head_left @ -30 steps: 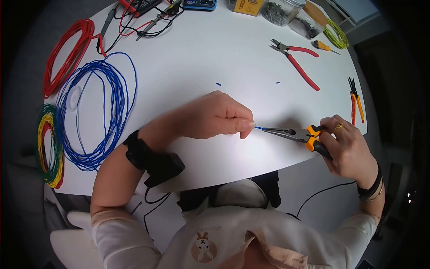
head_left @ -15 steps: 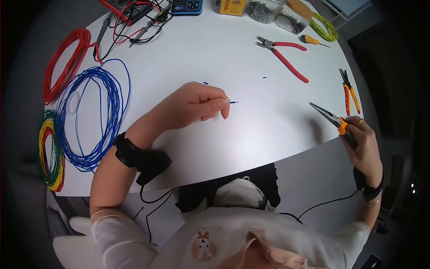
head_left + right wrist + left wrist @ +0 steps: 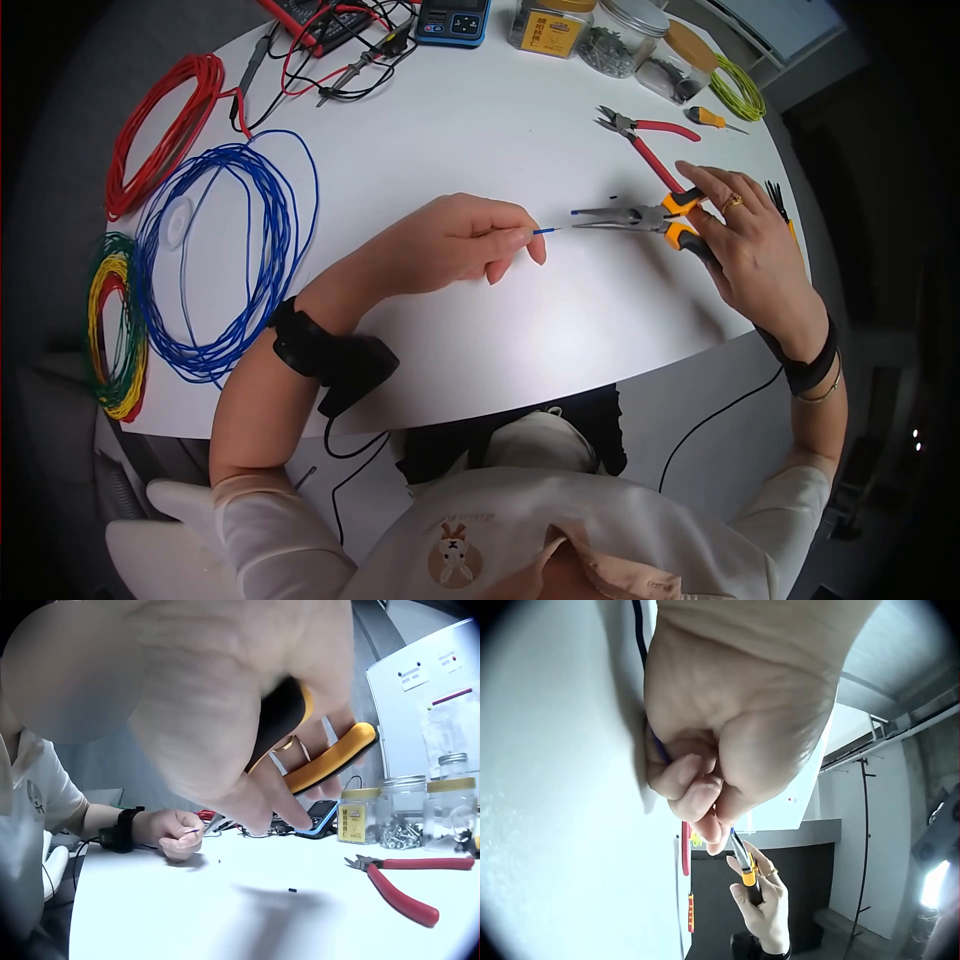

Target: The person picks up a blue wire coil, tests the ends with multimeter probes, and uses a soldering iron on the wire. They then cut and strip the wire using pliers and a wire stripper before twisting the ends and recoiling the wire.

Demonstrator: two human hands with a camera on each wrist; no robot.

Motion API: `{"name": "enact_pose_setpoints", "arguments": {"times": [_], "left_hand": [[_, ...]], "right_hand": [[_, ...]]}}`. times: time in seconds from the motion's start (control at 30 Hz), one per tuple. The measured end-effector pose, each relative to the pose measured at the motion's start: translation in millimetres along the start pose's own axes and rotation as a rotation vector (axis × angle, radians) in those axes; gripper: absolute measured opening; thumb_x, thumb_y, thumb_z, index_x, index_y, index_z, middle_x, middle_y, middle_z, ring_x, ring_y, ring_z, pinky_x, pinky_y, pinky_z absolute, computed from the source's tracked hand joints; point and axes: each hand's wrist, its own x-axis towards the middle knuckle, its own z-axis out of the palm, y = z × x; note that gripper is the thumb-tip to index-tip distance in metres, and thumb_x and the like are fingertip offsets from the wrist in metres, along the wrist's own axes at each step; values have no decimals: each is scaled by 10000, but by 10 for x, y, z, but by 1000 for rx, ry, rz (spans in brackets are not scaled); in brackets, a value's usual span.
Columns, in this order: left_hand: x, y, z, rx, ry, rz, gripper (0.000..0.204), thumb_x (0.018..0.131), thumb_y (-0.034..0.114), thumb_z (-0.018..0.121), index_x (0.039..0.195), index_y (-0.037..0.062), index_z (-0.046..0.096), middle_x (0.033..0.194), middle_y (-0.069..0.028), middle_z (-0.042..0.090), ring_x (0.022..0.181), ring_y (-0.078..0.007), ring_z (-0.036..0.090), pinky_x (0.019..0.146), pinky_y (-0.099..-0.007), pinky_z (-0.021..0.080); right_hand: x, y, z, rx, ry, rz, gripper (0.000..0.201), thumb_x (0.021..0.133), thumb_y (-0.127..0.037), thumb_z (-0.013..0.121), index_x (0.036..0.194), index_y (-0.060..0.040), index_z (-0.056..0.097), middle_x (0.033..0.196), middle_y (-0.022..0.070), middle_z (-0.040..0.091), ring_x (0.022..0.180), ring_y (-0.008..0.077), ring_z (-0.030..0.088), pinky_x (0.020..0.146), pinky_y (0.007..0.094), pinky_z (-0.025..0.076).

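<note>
The left hand pinches a blue wire between thumb and forefinger; a short length with a pale tip sticks out to the right. In the left wrist view the wire runs back along the palm. The right hand grips needle-nose pliers by their orange and black handles, which stand spread in the right wrist view. The pliers' jaws are parted and point left at the wire, a small gap from its tip. A short blue piece shows at the end of the upper jaw.
Red-handled cutters lie beyond the pliers, near a small dark bit. Coils of blue wire and red wire lie left. Jars, a multimeter and a screwdriver are at the back.
The pliers first met the wire's end, then swung away right, and now are back near the wire with jaws parted. The left hand still pinches the wire, its pale tip now showing.
</note>
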Motion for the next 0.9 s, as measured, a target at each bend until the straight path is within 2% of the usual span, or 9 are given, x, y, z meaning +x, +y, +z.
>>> {"name": "enact_pose_setpoints", "arguments": {"times": [0.43, 0.63, 0.83, 0.9], "left_hand": [[-7, -11, -16, -33, -18, 13, 235, 937, 187, 438, 941, 30, 612, 570, 29, 458, 504, -34, 346, 475, -192, 276], [-7, -11, -24, -12, -28, 9, 246, 937, 200, 443, 928, 32, 623, 560, 26, 460, 508, -38, 353, 484, -195, 285], [-6, -2, -26, 0, -33, -5, 246, 934, 192, 446, 912, 32, 631, 554, 30, 456, 510, -41, 359, 496, -200, 296], [-1, 19, -21, 14, -28, -27, 243, 933, 189, 445, 910, 31, 628, 553, 29, 455, 509, -43, 357, 496, -200, 296]], "right_hand": [[102, -93, 6, 49, 27, -90, 131, 690, -35, 647, 805, 25, 633, 1098, 114, 562, 963, 256, 541, 840, 348, 450], [45, -101, 15, 67, -53, -85, 135, 671, -32, 653, 799, -9, 616, 1017, 96, 566, 902, 243, 549, 777, 337, 465], [63, -75, 0, 94, -34, -104, 173, 649, -20, 672, 813, -9, 618, 1050, 102, 580, 913, 237, 565, 799, 336, 471], [60, -19, 33, 177, -69, -55, 186, 654, -19, 677, 832, -7, 627, 1088, 107, 581, 933, 244, 564, 812, 335, 471]]}}
